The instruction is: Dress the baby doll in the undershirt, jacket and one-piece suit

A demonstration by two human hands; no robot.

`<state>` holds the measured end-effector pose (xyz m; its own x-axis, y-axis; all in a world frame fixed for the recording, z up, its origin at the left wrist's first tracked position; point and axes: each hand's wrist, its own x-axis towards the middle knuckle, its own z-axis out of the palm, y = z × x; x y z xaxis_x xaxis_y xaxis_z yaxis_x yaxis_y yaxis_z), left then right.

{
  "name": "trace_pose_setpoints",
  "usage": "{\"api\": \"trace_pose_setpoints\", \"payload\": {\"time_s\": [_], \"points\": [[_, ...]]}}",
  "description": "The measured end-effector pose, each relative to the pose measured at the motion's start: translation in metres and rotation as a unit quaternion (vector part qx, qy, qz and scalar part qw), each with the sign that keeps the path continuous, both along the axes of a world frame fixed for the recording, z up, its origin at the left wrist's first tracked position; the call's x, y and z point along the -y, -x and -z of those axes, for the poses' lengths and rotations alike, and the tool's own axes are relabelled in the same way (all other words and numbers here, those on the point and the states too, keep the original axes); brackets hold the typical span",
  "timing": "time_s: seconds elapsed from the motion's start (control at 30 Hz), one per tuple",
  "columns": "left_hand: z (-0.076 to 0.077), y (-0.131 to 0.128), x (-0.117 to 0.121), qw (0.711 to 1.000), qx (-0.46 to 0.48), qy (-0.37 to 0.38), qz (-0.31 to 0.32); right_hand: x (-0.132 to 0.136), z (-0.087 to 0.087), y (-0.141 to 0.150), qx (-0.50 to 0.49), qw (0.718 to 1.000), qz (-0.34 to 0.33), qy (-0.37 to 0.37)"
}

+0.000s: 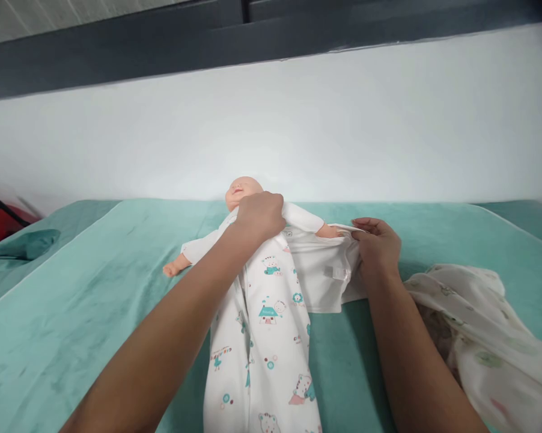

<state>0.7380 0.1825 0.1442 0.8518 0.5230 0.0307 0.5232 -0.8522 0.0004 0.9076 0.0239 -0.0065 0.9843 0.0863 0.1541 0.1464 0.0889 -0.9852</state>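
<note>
A baby doll (pixel 243 187) lies on its back with its arms spread, its head toward the wall. White long sleeves cover its arms, and a white baby garment (pixel 271 337) with teal animal and house prints covers its body and legs. My left hand (pixel 261 215) is closed at the doll's chest below the chin, gripping the garment's upper edge; its fingertips are partly hidden. To the right, my right hand (pixel 379 242) pinches the edge of a plain white flap of the garment (pixel 320 276), stretched out sideways under the doll's arm. A small label shows on that flap.
A crumpled white printed cloth (pixel 482 337) lies right of my right forearm. The teal sheet (pixel 95 300) spreads over the surface up to the white wall (pixel 271 132). A red and black object (pixel 3 219) sits at the far left edge.
</note>
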Motion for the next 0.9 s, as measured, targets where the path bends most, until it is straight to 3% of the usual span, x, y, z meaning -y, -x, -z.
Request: {"api": "trace_pose_setpoints", "payload": {"time_s": [0.23, 0.4, 0.47, 0.57, 0.63, 0.77, 0.83, 0.9], "points": [[-0.003, 0.000, 0.001, 0.999, 0.007, -0.035, -0.008, 0.001, -0.004, 0.002, 0.013, 1.000, 0.000, 0.008], [0.021, -0.015, 0.017, 0.999, -0.002, -0.043, 0.032, 0.002, -0.020, 0.012, -0.067, 0.988, -0.072, -0.117], [0.031, -0.015, 0.024, 0.998, 0.005, -0.032, 0.046, 0.002, -0.024, 0.015, -0.049, 0.990, -0.066, -0.114], [0.039, 0.002, 0.028, 0.995, 0.083, 0.017, 0.048, -0.004, -0.028, 0.023, 0.070, 0.997, -0.020, 0.009], [0.045, 0.024, 0.022, 0.980, 0.183, 0.064, 0.036, -0.015, -0.029, 0.038, 0.158, 0.981, -0.037, 0.104], [0.069, 0.070, -0.003, 0.913, 0.375, 0.161, -0.023, -0.039, -0.035, 0.082, 0.295, 0.908, -0.221, 0.198], [0.083, 0.084, -0.013, 0.880, 0.420, 0.213, -0.060, -0.045, -0.038, 0.101, 0.299, 0.872, -0.308, 0.236], [0.093, 0.089, -0.018, 0.857, 0.445, 0.248, -0.075, -0.046, -0.041, 0.110, 0.272, 0.859, -0.352, 0.253]]}}
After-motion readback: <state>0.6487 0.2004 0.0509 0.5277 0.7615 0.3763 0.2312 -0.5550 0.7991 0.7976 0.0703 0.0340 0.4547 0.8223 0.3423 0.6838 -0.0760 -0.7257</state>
